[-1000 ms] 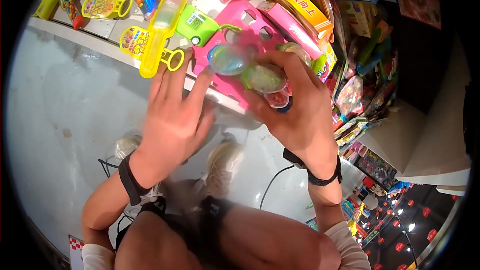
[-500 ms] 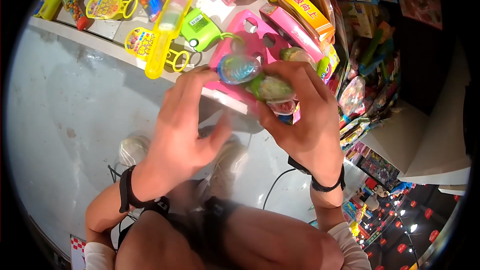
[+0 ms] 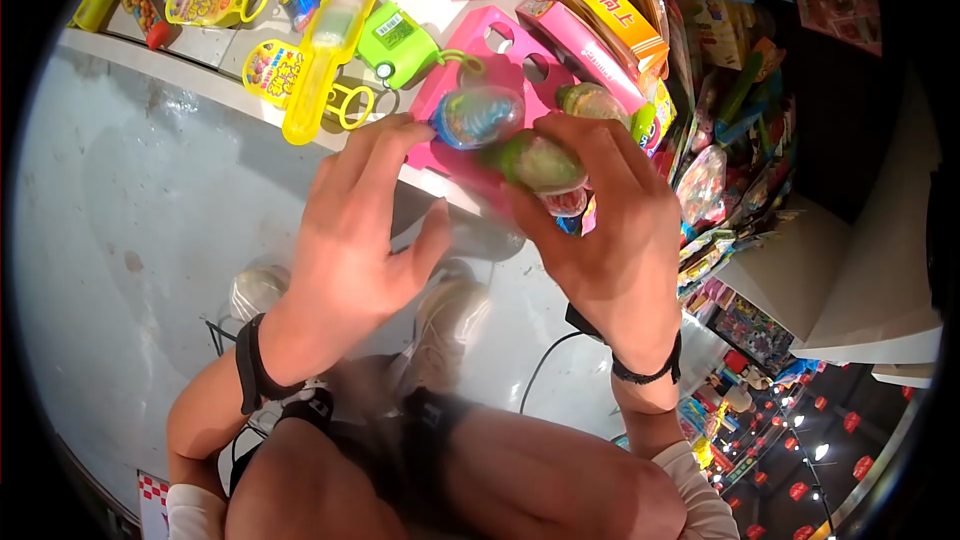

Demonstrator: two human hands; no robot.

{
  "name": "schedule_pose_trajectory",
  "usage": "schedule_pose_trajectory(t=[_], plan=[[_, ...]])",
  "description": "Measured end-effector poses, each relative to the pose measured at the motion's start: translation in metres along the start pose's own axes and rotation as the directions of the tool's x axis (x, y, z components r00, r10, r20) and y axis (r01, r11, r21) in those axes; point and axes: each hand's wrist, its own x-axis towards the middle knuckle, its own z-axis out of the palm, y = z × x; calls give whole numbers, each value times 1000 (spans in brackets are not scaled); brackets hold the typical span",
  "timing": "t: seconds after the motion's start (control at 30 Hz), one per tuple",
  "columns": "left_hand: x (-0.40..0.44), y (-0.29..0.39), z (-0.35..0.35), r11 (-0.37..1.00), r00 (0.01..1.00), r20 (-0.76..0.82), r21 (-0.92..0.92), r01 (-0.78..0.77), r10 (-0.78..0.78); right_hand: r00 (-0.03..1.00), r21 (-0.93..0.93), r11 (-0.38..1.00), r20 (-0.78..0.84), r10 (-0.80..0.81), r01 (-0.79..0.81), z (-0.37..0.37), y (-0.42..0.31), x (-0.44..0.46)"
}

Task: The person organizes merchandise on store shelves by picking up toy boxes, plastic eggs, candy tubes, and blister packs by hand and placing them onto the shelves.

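Observation:
My right hand (image 3: 615, 205) has its fingers and thumb around a candy or toy with a green base and a clear dome (image 3: 545, 162), blurred by motion. Just left of it, a similar blue-based piece with a clear dome and a blue swirl (image 3: 480, 118) sits over the pink holder (image 3: 455, 60), which has round holes. My left hand (image 3: 360, 230) is spread, thumb well apart. Its fingertips reach the holder's left edge beside the blue-based piece; whether they touch it I cannot tell. Another green-topped domed piece (image 3: 590, 100) stands behind my right hand's fingers.
A green toy case (image 3: 398, 43) and a long yellow candy tube (image 3: 328, 60) lie left of the holder on the white shelf. Pink boxes (image 3: 580, 50) and an orange box (image 3: 605, 15) stand behind it. Packed bags hang at right. Beneath the shelf are grey floor and my shoes.
The view has shifted slightly. The green-based piece in my right hand has turned a little, and the blue-based piece shows more of its blue base. My left hand stays spread beside the holder.

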Motion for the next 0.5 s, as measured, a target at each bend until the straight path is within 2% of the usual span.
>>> schedule_pose_trajectory(t=[0.03, 0.1, 0.23, 0.3, 0.43, 0.5], plan=[[-1, -1, 0, 1000, 1000, 1, -1, 3, -3, 1000, 0, 1000, 3, 1, -1, 0, 0, 1], [-1, -2, 2, 999, 1000, -13, 31, -15, 16, 995, 72, 992, 1, 104, -104, 0, 0, 3], [-3, -5, 3, 994, 998, -35, 100, -53, 56, 997, 132, 988, 10, 79, -80, 9, 8, 0], [-2, -5, 3, 992, 998, -28, 116, -57, 61, 991, 86, 996, 131, 25, -37, 16, 16, -2], [-2, -6, 4, 994, 999, -24, 107, -39, 42, 996, 82, 997, 94, -9, 2, 23, 17, -3], [-2, -6, 4, 994, 999, -32, 100, -33, 37, 998, 174, 984, 52, 35, -43, 23, 14, -3]])
